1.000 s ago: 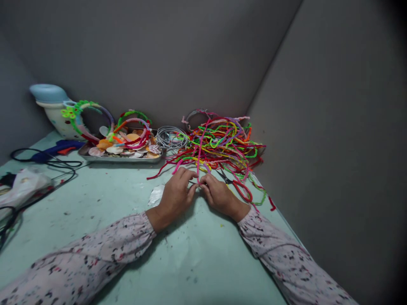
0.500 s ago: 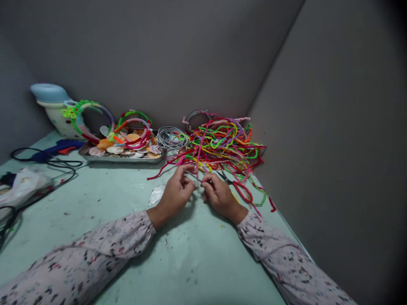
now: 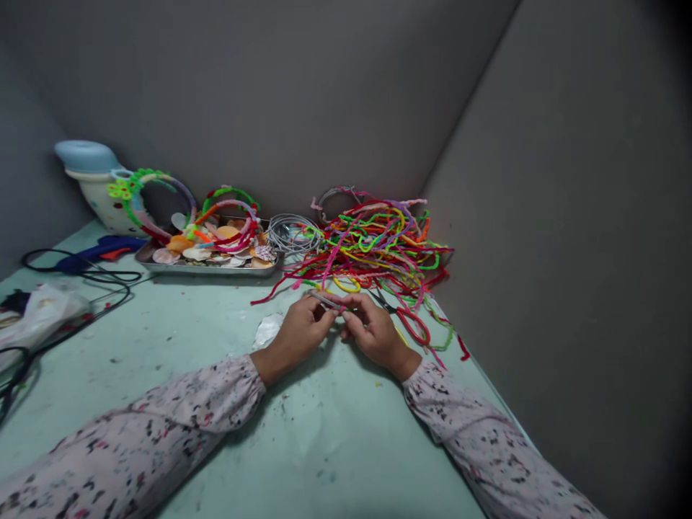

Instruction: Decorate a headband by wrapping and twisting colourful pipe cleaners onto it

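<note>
My left hand [image 3: 300, 328] is closed, with thumb and fingers pinching a thin grey wire [image 3: 324, 299] just above the table. Facing it, my right hand [image 3: 375, 335] pinches the wire's other end between thumb and index finger. A bit of pink pipe cleaner [image 3: 330, 263] shows around the wire at the right fingertips; its loose length stands up towards the pile behind. The fingers partly hide the wire and the wrapped spot. Red-handled scissors [image 3: 414, 328] lie just right of my right hand, blades towards the pile.
A tangled pile of coloured pipe cleaners [image 3: 378, 241] lies behind my hands. Coiled grey wire [image 3: 295, 234] sits beside a metal tray [image 3: 210, 270] of shells and pipe-cleaner headbands [image 3: 162, 180]. Further left are a bottle [image 3: 89, 158], a blue glue gun [image 3: 100, 249], a black cable [image 3: 116, 277] and a plastic bag [image 3: 51, 310].
The wire has shifted and more of it shows above my left fingers. The pink pipe cleaner's loose length has swung left, and pink now shows at the right fingertips.
</note>
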Demonstrator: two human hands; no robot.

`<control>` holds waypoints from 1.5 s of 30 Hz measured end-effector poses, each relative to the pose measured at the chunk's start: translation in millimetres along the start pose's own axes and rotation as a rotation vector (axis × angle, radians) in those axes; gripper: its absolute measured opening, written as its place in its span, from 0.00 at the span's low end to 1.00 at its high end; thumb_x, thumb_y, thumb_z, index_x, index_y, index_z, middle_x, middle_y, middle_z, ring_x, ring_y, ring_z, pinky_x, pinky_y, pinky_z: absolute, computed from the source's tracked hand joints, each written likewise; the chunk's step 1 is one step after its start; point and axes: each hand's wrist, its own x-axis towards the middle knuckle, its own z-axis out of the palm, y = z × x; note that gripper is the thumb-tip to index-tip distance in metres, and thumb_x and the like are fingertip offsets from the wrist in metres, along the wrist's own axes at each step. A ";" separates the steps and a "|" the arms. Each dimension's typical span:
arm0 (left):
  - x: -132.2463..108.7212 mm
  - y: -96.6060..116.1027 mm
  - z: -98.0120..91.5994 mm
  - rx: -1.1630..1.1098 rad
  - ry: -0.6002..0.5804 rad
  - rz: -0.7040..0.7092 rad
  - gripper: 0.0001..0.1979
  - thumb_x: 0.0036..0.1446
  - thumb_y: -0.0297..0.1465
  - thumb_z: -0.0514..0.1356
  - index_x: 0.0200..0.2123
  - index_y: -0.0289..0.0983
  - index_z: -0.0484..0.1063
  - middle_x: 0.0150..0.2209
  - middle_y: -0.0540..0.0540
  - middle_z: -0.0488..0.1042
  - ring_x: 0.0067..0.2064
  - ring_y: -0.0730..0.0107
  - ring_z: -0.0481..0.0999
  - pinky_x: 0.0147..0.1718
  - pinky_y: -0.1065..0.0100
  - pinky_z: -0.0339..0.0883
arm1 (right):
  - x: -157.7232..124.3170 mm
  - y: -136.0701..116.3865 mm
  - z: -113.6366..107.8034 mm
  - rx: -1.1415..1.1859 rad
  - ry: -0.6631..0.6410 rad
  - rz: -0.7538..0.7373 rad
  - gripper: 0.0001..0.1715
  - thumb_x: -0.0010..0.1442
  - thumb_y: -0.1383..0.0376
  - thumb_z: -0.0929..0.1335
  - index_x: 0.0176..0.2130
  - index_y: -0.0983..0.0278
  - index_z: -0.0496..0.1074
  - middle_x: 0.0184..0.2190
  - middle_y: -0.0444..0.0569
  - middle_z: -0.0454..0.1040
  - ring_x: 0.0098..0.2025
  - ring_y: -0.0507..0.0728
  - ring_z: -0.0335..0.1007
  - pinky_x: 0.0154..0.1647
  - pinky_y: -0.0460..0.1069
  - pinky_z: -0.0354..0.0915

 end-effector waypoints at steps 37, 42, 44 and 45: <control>-3.0 8.6 -0.4 0.028 -0.002 -0.016 0.06 0.57 0.30 0.59 0.35 0.34 0.74 0.31 0.46 0.76 0.32 0.70 0.72 0.32 0.69 0.66 | 5.4 -6.5 -1.0 -0.535 0.225 -0.377 0.05 0.63 0.67 0.62 0.40 0.63 0.67 0.35 0.52 0.73 0.40 0.59 0.67 0.43 0.54 0.64; -2.8 10.1 -1.1 0.084 0.009 0.006 0.05 0.57 0.29 0.59 0.33 0.34 0.74 0.30 0.47 0.74 0.31 0.71 0.70 0.31 0.70 0.64 | 4.8 -3.5 0.9 -0.495 0.194 -0.333 0.07 0.65 0.67 0.61 0.43 0.62 0.68 0.37 0.52 0.74 0.40 0.59 0.68 0.44 0.54 0.64; -2.5 10.2 -1.3 0.104 0.009 0.007 0.05 0.57 0.29 0.59 0.32 0.34 0.73 0.29 0.48 0.73 0.31 0.71 0.70 0.31 0.70 0.63 | 4.6 -2.8 1.3 -0.492 0.199 -0.351 0.07 0.65 0.67 0.62 0.42 0.62 0.68 0.36 0.51 0.74 0.40 0.59 0.68 0.44 0.55 0.64; -2.4 10.1 -1.4 0.114 0.009 0.005 0.05 0.57 0.30 0.58 0.31 0.34 0.73 0.29 0.48 0.73 0.30 0.71 0.69 0.30 0.70 0.63 | 4.6 -2.8 1.4 -0.492 0.204 -0.361 0.06 0.65 0.67 0.62 0.41 0.62 0.68 0.36 0.51 0.74 0.40 0.59 0.68 0.44 0.55 0.64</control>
